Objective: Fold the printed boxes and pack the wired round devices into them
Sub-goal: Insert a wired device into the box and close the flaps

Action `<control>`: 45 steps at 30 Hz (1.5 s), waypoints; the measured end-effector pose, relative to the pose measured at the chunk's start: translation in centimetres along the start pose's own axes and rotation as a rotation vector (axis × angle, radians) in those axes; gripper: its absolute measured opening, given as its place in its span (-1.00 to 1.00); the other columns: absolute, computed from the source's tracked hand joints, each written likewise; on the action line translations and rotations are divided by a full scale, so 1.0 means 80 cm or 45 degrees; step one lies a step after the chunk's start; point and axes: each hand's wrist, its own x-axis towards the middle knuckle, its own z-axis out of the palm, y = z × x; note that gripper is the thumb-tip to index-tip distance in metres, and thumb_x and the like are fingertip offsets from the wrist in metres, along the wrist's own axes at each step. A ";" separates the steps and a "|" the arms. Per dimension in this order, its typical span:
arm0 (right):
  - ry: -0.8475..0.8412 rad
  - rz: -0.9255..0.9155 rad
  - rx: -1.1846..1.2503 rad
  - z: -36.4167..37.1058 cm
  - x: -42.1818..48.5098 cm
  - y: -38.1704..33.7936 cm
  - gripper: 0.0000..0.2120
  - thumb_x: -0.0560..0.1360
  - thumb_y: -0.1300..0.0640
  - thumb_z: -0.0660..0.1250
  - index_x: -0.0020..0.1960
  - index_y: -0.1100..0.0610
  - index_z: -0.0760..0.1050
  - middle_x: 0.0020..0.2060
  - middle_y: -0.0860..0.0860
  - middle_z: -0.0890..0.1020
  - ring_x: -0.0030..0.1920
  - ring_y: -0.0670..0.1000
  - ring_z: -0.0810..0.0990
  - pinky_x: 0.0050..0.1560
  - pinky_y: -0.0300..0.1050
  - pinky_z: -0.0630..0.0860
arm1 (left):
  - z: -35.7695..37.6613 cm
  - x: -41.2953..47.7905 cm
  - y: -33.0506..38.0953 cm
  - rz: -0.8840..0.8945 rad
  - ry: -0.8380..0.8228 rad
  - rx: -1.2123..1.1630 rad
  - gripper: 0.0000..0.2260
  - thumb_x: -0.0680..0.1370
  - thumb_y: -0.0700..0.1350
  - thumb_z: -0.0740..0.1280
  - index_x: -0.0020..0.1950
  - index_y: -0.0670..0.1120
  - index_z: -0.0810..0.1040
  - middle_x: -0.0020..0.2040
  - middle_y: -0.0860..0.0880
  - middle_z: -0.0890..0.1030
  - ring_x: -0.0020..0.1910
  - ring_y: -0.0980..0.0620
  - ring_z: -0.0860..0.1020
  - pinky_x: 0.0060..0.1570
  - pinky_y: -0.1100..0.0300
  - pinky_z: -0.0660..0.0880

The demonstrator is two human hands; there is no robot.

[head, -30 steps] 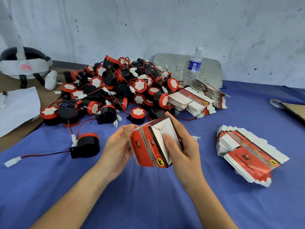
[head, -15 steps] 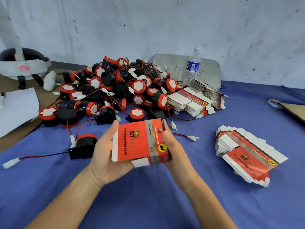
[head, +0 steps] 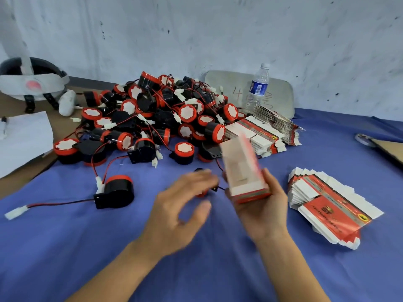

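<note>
The table [head: 65, 125] has a blue cloth [head: 65, 247] over most of its top; its left end is bare and brown. Far back on the cloth lies a heap of round devices [head: 157, 118], black and red, tangled in wires. A single device [head: 116, 191] lies apart, in front of the heap to the left, its wire running to a white plug [head: 16, 212]. A stack of flat boxes [head: 261, 134] touches the heap's right side, and a second stack [head: 331, 205] lies nearer, to the right. A water bottle [head: 258, 86] stands upright behind the far stack. A sheet of paper [head: 24, 136] and a white headset [head: 32, 83] rest on the bare end.
</note>
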 end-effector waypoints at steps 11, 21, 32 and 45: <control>-0.089 0.208 0.111 -0.018 0.011 -0.012 -0.61 0.56 0.11 0.09 0.24 0.19 0.56 0.14 0.21 0.63 0.04 0.28 0.65 -0.18 0.07 0.64 | 0.014 -0.007 -0.069 -0.557 -0.358 0.157 -0.19 0.49 0.02 0.43 0.37 0.53 -0.11 0.52 0.24 0.12 0.47 0.36 0.07 0.27 0.52 0.12; -0.516 0.599 -0.575 -0.008 -0.006 -0.005 -0.59 0.25 -0.01 0.51 0.05 0.13 0.66 -0.06 0.22 0.68 -0.13 0.26 0.68 -0.46 -0.15 0.52 | 0.012 -0.003 -0.081 -0.441 -0.411 0.150 -0.24 0.50 -0.03 0.44 0.42 0.37 -0.03 0.42 0.22 0.23 0.40 0.19 0.23 0.38 0.19 0.24; -0.520 0.844 -0.731 -0.020 0.002 -0.024 -0.55 0.28 -0.10 0.50 0.09 0.12 0.66 0.01 0.22 0.67 -0.02 0.26 0.67 -0.25 -0.06 0.60 | 0.011 0.008 -0.065 -0.604 -0.219 -0.004 -0.66 0.43 0.07 0.42 0.11 0.34 0.37 0.07 0.14 0.49 0.05 0.18 0.49 0.07 0.21 0.48; 0.334 -0.279 -1.615 -0.034 0.018 0.004 -0.85 0.51 0.19 0.24 -0.06 0.02 0.56 -0.27 -0.03 0.65 -0.33 -0.04 0.62 -0.30 -0.12 0.59 | -0.036 0.044 -0.041 -1.115 0.844 -1.537 -0.82 0.57 -0.02 0.29 -0.05 -0.04 0.67 -0.06 -0.08 0.63 -0.22 0.01 0.59 -0.41 0.29 0.55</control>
